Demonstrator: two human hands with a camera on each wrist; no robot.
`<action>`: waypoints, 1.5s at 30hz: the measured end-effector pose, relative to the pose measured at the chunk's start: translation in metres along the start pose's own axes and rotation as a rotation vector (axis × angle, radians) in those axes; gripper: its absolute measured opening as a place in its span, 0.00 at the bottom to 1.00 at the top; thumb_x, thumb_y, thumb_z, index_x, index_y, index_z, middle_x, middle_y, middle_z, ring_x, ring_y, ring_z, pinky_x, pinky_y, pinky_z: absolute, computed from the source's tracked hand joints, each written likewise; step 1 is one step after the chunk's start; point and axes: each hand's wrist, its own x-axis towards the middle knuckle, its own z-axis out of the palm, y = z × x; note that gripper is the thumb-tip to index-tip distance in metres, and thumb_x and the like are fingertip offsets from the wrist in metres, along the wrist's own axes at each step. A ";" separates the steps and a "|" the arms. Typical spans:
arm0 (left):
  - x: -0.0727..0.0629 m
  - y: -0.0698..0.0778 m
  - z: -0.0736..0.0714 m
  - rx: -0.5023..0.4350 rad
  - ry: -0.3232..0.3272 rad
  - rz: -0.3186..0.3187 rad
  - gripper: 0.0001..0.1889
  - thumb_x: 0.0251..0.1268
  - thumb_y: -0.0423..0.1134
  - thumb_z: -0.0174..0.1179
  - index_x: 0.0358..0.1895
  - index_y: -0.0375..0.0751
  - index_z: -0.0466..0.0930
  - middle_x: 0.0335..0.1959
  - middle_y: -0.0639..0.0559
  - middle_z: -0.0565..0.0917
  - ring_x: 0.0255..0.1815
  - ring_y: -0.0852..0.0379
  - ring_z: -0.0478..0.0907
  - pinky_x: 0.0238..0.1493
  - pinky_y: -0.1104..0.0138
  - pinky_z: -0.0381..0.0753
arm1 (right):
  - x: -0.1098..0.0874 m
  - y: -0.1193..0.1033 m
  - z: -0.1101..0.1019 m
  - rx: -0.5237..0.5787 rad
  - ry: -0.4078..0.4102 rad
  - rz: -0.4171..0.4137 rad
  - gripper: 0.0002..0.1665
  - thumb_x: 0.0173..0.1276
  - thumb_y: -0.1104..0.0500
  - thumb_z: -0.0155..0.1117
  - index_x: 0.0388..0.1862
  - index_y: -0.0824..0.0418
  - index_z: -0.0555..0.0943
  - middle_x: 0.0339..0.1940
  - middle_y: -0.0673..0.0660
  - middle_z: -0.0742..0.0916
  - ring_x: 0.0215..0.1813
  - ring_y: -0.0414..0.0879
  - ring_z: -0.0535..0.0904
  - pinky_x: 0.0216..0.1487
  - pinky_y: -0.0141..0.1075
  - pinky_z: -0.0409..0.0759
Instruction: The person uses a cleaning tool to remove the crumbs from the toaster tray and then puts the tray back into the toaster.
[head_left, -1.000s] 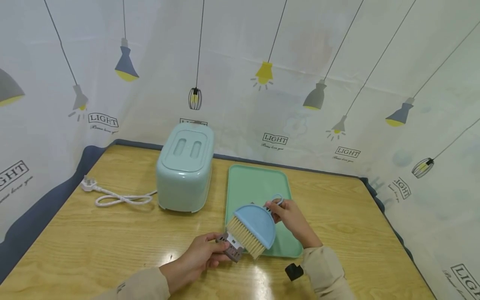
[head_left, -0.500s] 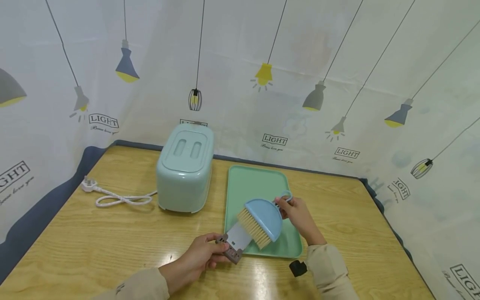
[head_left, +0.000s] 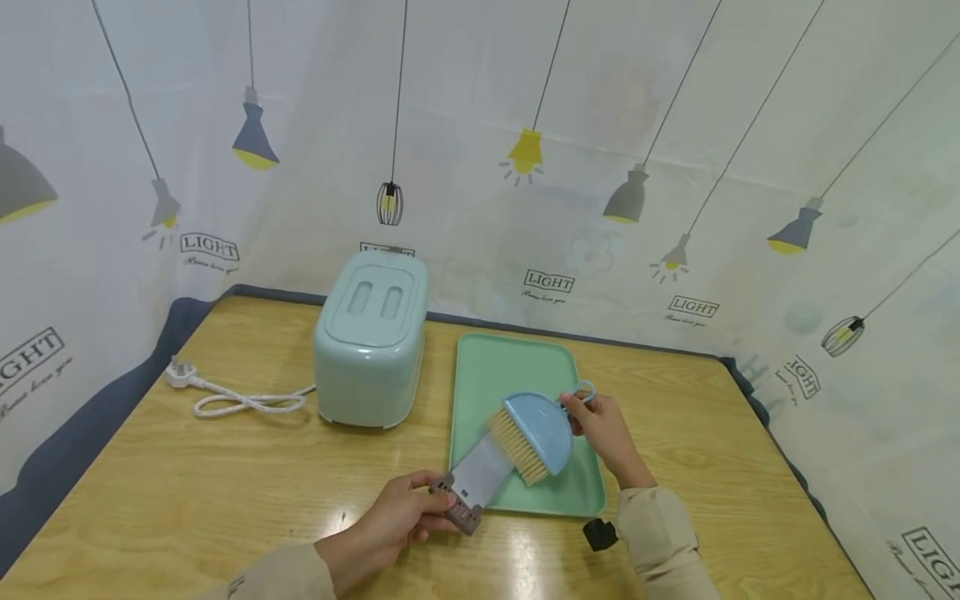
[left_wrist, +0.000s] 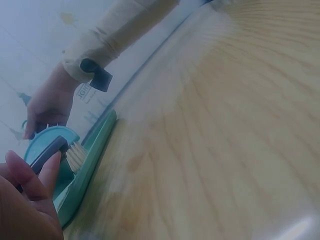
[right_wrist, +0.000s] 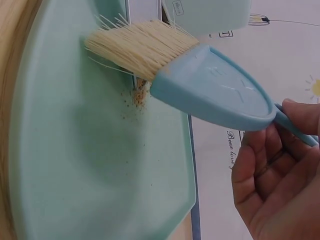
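Note:
My left hand [head_left: 401, 515] pinches the brown-grey end of a toaster crumb tray [head_left: 482, 475], a flat metal plate slanting over the green serving tray [head_left: 510, 362]. A light-blue hand brush [head_left: 542, 432] with pale bristles is in my right hand [head_left: 607, 432], held by its thin looped handle. The bristles lie over the plate's far end. In the right wrist view, brown crumbs [right_wrist: 140, 97] sit on the green tray just below that end, with finer specks scattered beyond. In the left wrist view, the plate's dark end [left_wrist: 49, 154] shows between thumb and fingers.
A pale mint toaster [head_left: 371, 342] stands left of the green tray, its top lid in place. Its white cord and plug [head_left: 247, 402] lie on the wooden table [head_left: 247, 492]. A printed curtain [head_left: 465, 167] hangs behind. A black piece [head_left: 600, 534] is by the right sleeve.
The brush has moved away from my left hand, along the plate toward its far end, baring more of the metal. My left hand and the crumb tray have hardly moved.

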 end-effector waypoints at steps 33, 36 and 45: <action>-0.002 0.006 0.001 0.001 0.018 -0.003 0.26 0.66 0.35 0.60 0.65 0.31 0.66 0.37 0.46 0.89 0.27 0.63 0.86 0.19 0.77 0.69 | 0.002 0.005 -0.011 -0.140 0.055 -0.051 0.21 0.76 0.53 0.53 0.23 0.64 0.74 0.20 0.56 0.78 0.26 0.49 0.75 0.29 0.33 0.72; -0.002 0.008 0.001 -0.002 0.027 -0.011 0.27 0.66 0.36 0.61 0.65 0.31 0.65 0.36 0.46 0.89 0.26 0.63 0.85 0.19 0.77 0.70 | 0.001 0.004 -0.013 -0.153 0.050 -0.047 0.23 0.76 0.54 0.53 0.20 0.63 0.71 0.20 0.58 0.77 0.24 0.45 0.72 0.28 0.33 0.71; -0.001 0.009 0.001 0.009 0.059 -0.009 0.27 0.65 0.35 0.61 0.65 0.30 0.66 0.35 0.47 0.89 0.25 0.64 0.85 0.19 0.76 0.71 | -0.004 0.000 -0.019 -0.157 0.029 -0.041 0.22 0.76 0.53 0.53 0.21 0.62 0.70 0.17 0.54 0.75 0.22 0.43 0.70 0.27 0.33 0.70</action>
